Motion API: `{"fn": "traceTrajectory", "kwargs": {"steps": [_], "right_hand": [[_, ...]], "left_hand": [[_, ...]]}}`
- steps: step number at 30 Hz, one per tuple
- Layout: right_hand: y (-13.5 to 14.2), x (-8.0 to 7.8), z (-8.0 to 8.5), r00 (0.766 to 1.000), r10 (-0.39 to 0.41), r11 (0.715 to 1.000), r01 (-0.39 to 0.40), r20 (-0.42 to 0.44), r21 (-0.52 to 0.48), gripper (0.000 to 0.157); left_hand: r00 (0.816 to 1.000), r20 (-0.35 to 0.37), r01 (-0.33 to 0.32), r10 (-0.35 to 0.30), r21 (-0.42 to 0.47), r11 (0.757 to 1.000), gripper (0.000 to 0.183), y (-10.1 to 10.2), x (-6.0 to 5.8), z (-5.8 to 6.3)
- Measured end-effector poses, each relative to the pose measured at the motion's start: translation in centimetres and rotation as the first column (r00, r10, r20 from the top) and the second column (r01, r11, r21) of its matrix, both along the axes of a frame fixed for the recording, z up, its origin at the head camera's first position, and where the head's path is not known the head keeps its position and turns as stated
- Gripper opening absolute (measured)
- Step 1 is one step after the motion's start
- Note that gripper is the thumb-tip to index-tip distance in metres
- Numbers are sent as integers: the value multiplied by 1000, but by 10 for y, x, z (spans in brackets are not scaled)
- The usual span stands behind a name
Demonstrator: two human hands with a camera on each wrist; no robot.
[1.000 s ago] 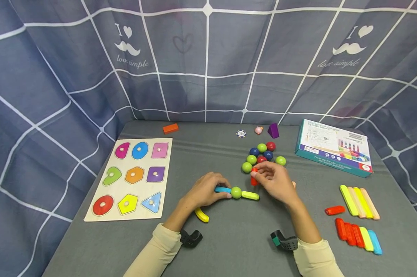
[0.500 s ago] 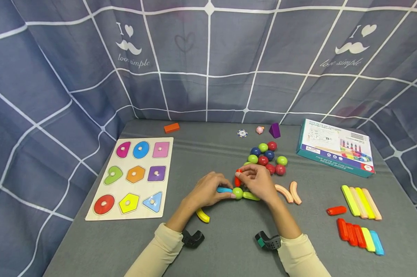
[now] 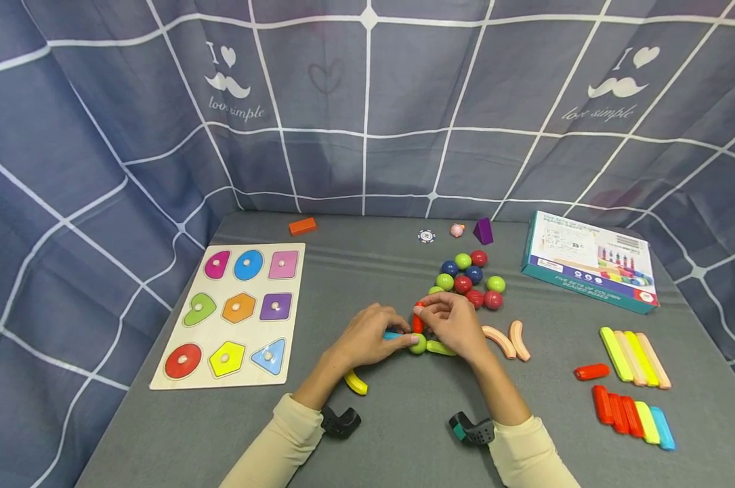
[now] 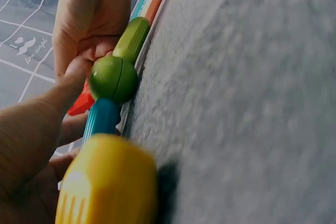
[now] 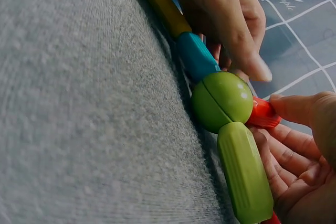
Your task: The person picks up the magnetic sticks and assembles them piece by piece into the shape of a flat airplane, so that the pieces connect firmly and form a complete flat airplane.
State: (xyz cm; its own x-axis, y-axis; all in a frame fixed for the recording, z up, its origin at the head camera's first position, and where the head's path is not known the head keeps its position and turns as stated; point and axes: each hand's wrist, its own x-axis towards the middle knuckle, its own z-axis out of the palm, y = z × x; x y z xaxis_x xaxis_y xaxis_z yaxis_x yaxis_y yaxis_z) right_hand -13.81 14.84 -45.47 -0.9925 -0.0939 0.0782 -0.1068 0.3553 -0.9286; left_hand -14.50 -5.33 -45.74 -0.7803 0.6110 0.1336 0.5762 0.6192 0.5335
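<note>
In the head view a green ball joins a blue stick on its left and a lime stick on its right. My left hand grips this joint, thumb over the ball and fingers behind. Between thumb and fingers my right hand pinches a red stick, its near end right at the ball's far side. The right wrist view shows the red stick meeting the ball. A yellow curved piece lies under my left wrist, beyond the blue stick.
Red, green and blue balls cluster beyond my right hand. Two peach curved pieces lie right of it. Further right are rows of sticks and a teal box. A shape puzzle board lies left; a purple block stands behind.
My right hand has carried the red stick leftward from beside the ball cluster to the green ball. My left thumb has shifted from the blue stick onto the ball.
</note>
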Motion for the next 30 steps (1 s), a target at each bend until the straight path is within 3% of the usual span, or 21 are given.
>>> {"fn": "traceTrajectory", "kwargs": {"steps": [8, 10, 13, 17, 20, 23, 30], "right_hand": [[-4, 2, 1, 996, 81, 995, -82, -28, -51, 15], [-5, 5, 9, 994, 109, 991, -111, -25, -75, 16], [-3, 6, 13, 995, 91, 990, -94, -35, -103, 19], [6, -3, 5, 992, -37, 996, 46, -123, 71, 22], [13, -9, 3, 977, -90, 949, 143, -194, 281, 26], [16, -13, 3, 973, -80, 899, 164, -216, 406, 32], [19, -16, 1, 982, -50, 845, 140, -185, 516, 41]], "left_hand": [[999, -36, -32, 35, 90, 995, 23, 4, 2, -3], [999, -29, -33, 37, 121, 992, 20, 5, 2, -4], [999, -10, -38, 40, 141, 989, 19, 6, 1, -5], [999, -7, -35, 36, 140, 990, 21, 6, 1, -5], [999, -12, -33, 35, 140, 990, 21, 7, 1, -4], [999, -19, -29, 31, 134, 991, 21, 8, 1, -4], [999, 2, -36, 36, 112, 993, 21, 8, 2, -1]]}}
